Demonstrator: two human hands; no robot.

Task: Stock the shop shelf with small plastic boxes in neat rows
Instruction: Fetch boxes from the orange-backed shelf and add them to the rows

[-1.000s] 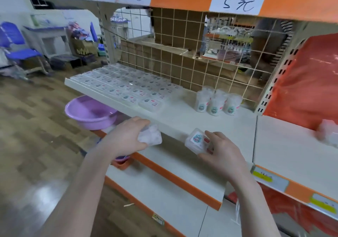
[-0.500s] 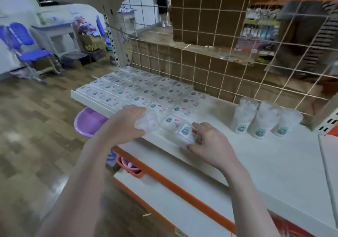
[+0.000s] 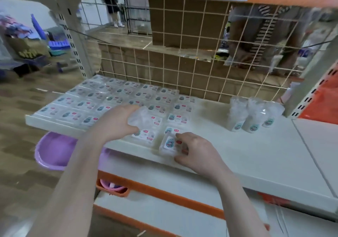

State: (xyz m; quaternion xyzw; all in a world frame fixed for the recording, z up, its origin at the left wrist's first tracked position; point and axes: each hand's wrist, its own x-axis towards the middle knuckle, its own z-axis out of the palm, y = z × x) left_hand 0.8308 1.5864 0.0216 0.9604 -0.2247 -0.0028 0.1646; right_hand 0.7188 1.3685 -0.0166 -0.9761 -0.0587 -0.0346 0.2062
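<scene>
**Box at the front edge, one slot short of its row**

Box [image 3: 169, 144] sits in my right hand [image 3: 196, 151], pinched between thumb and fingertips at its right end, low over the front lip of the shelf [image 3: 256, 154]. It lies to the left of my palm, label up. Its outline is blurred, so I judge only loosely that its long axis runs front to back, roughly in line with the boxes behind it, tilted a little off square.

The laid rows [image 3: 117, 97] spread away to the back and left, label up, edge to edge. The nearest laid box [image 3: 173, 130] lies just behind mine, touching or nearly so; I cannot tell which. So the open slot is at the front of that column, and my right hand is the nearer one to fill it.

My left hand [image 3: 117, 121] hovers over the rows just left of this spot, fingers curled round a crumpled clear wrapper or bag [image 3: 141, 117]; what is inside is not clear.

Next, I think, a small twist to square the box with its neighbours, then set it down flush.
</scene>
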